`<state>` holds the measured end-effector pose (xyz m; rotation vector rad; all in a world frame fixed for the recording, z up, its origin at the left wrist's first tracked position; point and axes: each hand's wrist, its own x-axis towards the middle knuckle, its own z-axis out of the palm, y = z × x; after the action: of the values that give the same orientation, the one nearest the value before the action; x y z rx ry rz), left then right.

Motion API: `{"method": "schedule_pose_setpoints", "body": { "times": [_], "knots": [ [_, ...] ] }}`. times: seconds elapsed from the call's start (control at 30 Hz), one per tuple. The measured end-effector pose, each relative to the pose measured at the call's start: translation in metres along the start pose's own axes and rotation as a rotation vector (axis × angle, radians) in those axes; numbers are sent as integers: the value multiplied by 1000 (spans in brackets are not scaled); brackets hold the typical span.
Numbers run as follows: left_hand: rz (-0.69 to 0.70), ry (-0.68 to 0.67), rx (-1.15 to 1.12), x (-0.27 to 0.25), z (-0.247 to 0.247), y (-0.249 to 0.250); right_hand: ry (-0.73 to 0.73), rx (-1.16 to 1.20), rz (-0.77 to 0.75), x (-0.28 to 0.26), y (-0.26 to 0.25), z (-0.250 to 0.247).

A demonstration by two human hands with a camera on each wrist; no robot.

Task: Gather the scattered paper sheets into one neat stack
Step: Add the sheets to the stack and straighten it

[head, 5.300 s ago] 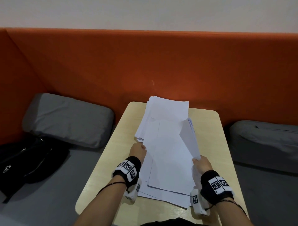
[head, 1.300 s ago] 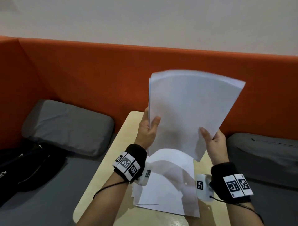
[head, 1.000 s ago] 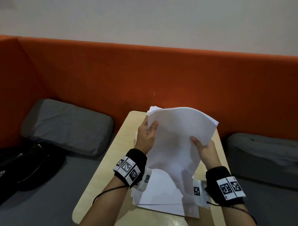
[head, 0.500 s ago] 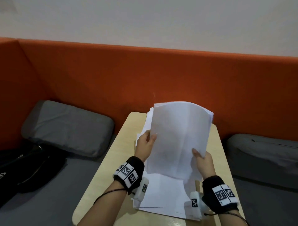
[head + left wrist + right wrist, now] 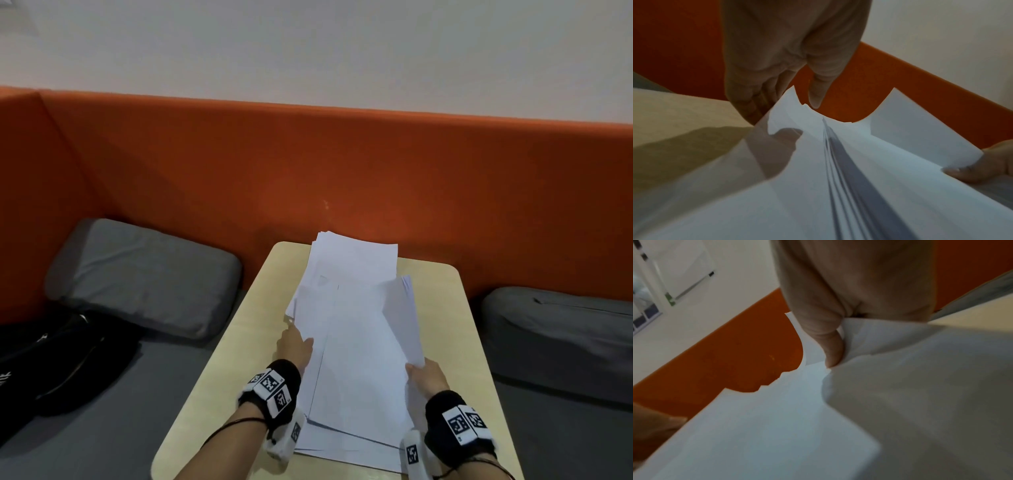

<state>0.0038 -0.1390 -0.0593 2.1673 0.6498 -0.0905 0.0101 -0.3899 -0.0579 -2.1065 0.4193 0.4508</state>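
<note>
The white paper sheets (image 5: 356,346) lie in a loose, uneven pile on the pale wooden table (image 5: 219,387), their edges not aligned. The left hand (image 5: 295,346) holds the left edge, fingers curled under it and thumb above. The right hand (image 5: 425,373) pinches the lifted right edge between thumb and fingers. If either grip loosens, the smooth sheets could probably slide apart or bend at the corners.

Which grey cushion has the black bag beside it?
The grey cushion left of the table: the black bag lies just in front of it. The right cushion has none.
</note>
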Motion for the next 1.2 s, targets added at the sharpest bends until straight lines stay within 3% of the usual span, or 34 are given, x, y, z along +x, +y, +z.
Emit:
{"method": "schedule_pose_setpoints", "body": {
  "times": [0.2, 0.4, 0.7, 0.83, 0.9, 1.03, 1.13, 1.2],
  "knots": [
    [26, 21, -229, -7, -6, 8, -7, -29, 43, 1, 0, 0],
    [-34, -128, -228, -10, 1, -5, -8, -14, 51, 0, 0, 1],
    [-38, -37, -352, -14, -5, -1, 13, 62, 72, -2, 3, -1],
    [20, 59, -451, -22, -11, 7, 19, 126, 67, -2, 5, -4],
    [66, -54, -550, -30, -11, 15, 2, 159, 46, -4, 4, -4],
    [73, -453, -674, -44, -13, 36, -13, 176, 19, -7, 0, 0],
    [158, -510, -643, -50, -22, 52, 45, 393, -53, -9, 1, -5],
    [232, -501, -648, -51, -32, 62, 0, 599, -104, -17, -3, -15]
  ]
}}
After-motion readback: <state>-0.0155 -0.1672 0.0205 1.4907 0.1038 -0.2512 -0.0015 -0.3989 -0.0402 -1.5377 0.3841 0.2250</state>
